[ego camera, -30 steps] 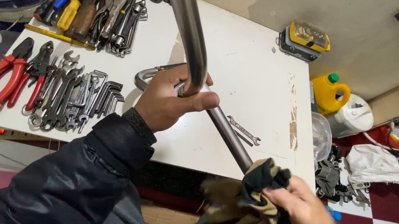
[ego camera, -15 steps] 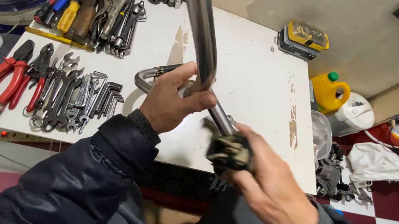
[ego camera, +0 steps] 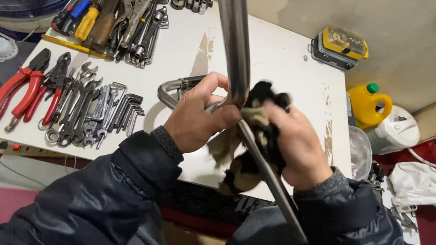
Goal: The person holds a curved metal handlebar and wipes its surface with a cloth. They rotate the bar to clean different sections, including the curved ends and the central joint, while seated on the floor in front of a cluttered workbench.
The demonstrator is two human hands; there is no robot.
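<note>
The left hand (ego camera: 197,116) has its fingers curled tight around a bent metal tube (ego camera: 233,47), just at the bend. The right hand (ego camera: 293,142) is closed on a dark rag (ego camera: 259,123), pressing it round the tube right beside the left hand. The tube hangs above the bench's near edge, one end rising past the far edge, the other dropping below the near edge. The bench (ego camera: 285,59) is bare under and right of the hands. Wrenches (ego camera: 88,110) and red pliers (ego camera: 19,89) fill the near left corner, more tools (ego camera: 115,12) the far left corner. A yellow case (ego camera: 341,46) sits off the far right corner.
</note>
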